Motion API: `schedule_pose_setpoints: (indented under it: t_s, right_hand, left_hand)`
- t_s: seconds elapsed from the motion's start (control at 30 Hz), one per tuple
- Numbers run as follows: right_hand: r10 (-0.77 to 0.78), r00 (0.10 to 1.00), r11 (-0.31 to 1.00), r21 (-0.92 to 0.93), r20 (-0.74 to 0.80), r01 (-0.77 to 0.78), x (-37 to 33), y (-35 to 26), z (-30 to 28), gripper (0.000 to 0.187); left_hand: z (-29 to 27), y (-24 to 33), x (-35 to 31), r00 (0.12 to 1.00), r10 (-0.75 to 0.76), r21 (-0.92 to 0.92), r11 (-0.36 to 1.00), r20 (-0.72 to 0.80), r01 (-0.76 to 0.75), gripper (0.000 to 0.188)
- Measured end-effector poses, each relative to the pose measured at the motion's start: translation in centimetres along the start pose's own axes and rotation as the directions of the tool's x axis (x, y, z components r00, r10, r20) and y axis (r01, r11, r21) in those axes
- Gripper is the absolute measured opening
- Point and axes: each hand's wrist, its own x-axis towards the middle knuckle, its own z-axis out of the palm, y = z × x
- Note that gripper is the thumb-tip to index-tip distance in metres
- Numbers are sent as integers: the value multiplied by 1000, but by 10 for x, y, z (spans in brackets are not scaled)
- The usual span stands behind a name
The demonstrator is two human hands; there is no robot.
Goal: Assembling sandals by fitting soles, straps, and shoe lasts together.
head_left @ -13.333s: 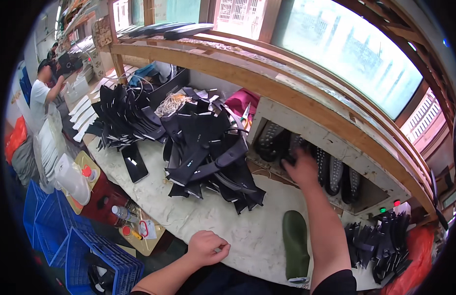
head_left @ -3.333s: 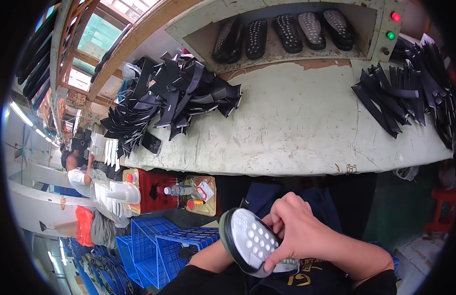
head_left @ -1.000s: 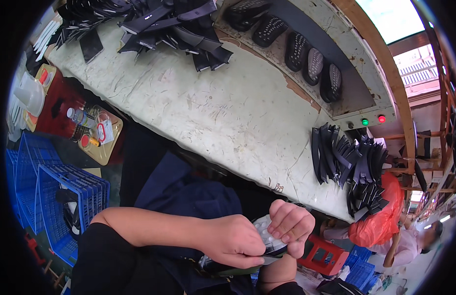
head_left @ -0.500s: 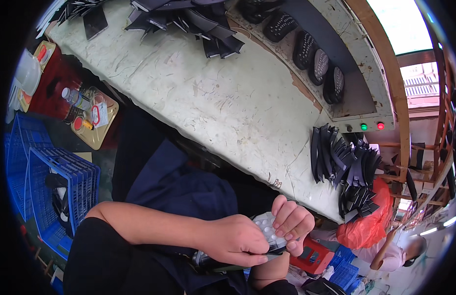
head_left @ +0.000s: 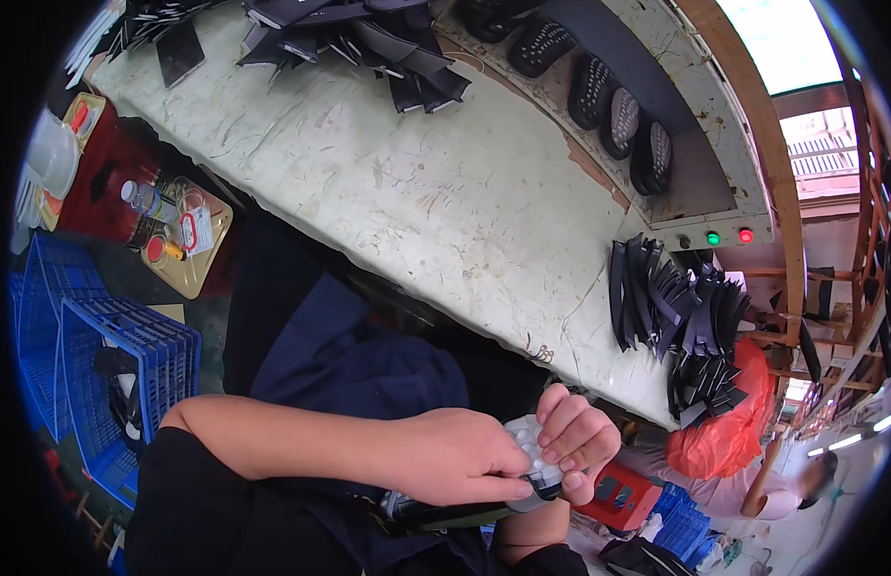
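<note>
Low in front of me, past the table's near edge, I hold a shoe [head_left: 526,437] with a pale grey, knobbed sole turned up. My right hand [head_left: 578,438] wraps its fingers over the end of the sole, thumb underneath. Across my body reaches my left hand [head_left: 457,455], closed, its thumb and forefinger pinched at the sole's edge beside the right fingertips. A small dark edge shows near the pinch; whether it is a strip or part of the upper I cannot tell. Most of the upper is hidden behind my left hand and forearm.
A pale worktable [head_left: 436,206] carries piles of dark strips [head_left: 676,302] on the right and dark flat pieces [head_left: 369,43] at the far side. Studded-sole shoes [head_left: 618,125] stand in a machine's opening. Blue crates [head_left: 129,384] are at left; a person [head_left: 767,490] sits beyond a red bag [head_left: 724,422].
My left hand has shifted slightly along the sole's edge, its fingers still pinched. A dark edge near the right fingertips now shows more. My right hand keeps its grip.
</note>
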Motion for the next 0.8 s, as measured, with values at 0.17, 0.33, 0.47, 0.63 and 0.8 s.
schedule_pose_setpoints:
  t_s: [0.17, 0.33, 0.47, 0.63, 0.8]
  right_hand:
    - [-58, 998, 996, -67, -17, 56, 4, -11, 7, 22]
    - [-38, 990, 992, -113, 137, 54, 9, -24, 10, 23]
    - [-12, 989, 992, -123, 147, 30, 14, -27, 12, 23]
    - [-50, 999, 998, 29, 12, 49, 15, -10, 1, 22]
    - [-82, 997, 996, 44, 10, 81, 9, -5, -10, 20]
  left_hand:
    - [-22, 11, 9, 910, -415, 209, 889, -5, 407, 57]
    - [28, -33, 9, 918, -314, -102, 949, -244, 297, 83]
    - [36, -40, 14, 927, -375, -539, 783, -8, 312, 98]
    - [16, -43, 5, 878, -476, -838, 456, 57, 302, 69]
    - [-10, -83, -7, 705, -678, -951, 308, -208, 15, 52]
